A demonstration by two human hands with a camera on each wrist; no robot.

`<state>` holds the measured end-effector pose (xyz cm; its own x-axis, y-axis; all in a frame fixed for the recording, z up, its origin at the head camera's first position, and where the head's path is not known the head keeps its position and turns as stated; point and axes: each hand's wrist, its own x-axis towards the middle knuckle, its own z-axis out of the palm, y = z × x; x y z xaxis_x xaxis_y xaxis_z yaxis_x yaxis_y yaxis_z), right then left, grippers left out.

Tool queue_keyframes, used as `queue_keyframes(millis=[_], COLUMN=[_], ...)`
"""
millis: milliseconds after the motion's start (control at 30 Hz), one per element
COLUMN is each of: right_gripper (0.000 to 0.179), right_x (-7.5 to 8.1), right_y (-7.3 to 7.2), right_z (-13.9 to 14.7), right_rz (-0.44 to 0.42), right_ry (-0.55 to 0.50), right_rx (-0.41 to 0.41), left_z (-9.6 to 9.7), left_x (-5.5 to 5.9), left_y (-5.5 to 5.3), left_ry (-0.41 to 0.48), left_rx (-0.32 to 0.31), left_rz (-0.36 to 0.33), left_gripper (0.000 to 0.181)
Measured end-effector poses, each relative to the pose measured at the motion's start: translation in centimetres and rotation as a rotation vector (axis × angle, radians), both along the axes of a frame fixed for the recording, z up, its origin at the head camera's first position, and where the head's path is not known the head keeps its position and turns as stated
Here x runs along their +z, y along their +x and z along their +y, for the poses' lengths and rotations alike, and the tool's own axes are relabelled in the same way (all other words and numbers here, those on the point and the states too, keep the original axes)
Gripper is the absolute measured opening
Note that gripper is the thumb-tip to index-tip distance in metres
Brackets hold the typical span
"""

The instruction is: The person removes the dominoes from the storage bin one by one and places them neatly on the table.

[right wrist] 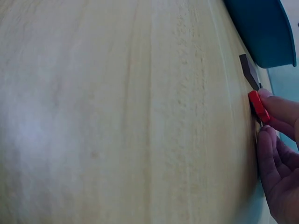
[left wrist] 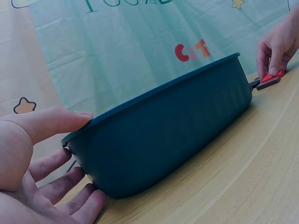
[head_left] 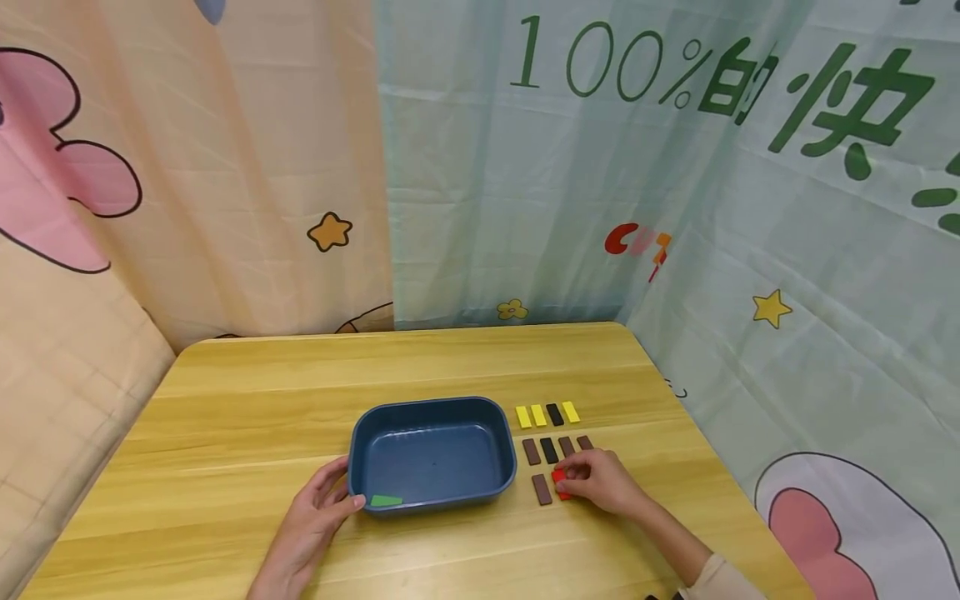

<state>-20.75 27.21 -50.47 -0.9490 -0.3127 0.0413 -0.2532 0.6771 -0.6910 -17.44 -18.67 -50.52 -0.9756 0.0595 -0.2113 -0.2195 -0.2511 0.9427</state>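
A dark blue rectangular plastic basin [head_left: 442, 458] stands at the middle of the table. My left hand [head_left: 311, 517] holds its near left corner, thumb over the rim and the other fingers against the outer wall, as the left wrist view shows. One flat green block [head_left: 386, 501] lies inside by that corner. To the right of the basin, my right hand [head_left: 600, 482] pinches a red block [right wrist: 258, 106] between thumb and fingers, low at the tabletop. A brown block [head_left: 542, 489] lies just left of the red one.
Behind the right hand is a row of brown blocks [head_left: 531, 452] with a black block [head_left: 549, 451] among them. Farther back, yellow blocks [head_left: 538, 416] and another black block [head_left: 554, 414] form a row. Printed curtains [head_left: 480, 208] hang beyond the wooden table [head_left: 247, 400].
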Motion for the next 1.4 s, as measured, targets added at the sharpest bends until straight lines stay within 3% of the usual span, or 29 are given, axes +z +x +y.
queue_keyframes(millis=[400, 667, 900, 1067, 1400], right_gripper=[0.022, 0.019, 0.020, 0.022, 0.024], right_x=[0.6, 2.4, 4.0, 5.4, 7.9], right_y=[-0.2, -1.0, -2.3, -3.5, -5.1], right_z=[0.0, 0.0, -0.9, -2.1, -5.4], right_rz=[-0.018, -0.025, -0.003, 0.050, 0.052], right_ry=[0.013, 0.017, 0.083, 0.095, 0.111], right_rx=[0.046, 0.092, 0.133, 0.189, 0.353], left_z=[-0.2, -0.1, -0.1, 0.1, 0.1], left_x=[0.2, 0.1, 0.0, -0.1, -0.1], left_y=[0.1, 0.1, 0.1, 0.1, 0.1], left_ry=[-0.006, -0.006, 0.002, 0.004, 0.009], left_rx=[-0.004, -0.001, -0.012, -0.011, -0.003], left_rz=[0.011, 0.001, 0.016, 0.036, 0.031], left_gripper=[0.071, 0.071, 0.073, 0.070, 0.070])
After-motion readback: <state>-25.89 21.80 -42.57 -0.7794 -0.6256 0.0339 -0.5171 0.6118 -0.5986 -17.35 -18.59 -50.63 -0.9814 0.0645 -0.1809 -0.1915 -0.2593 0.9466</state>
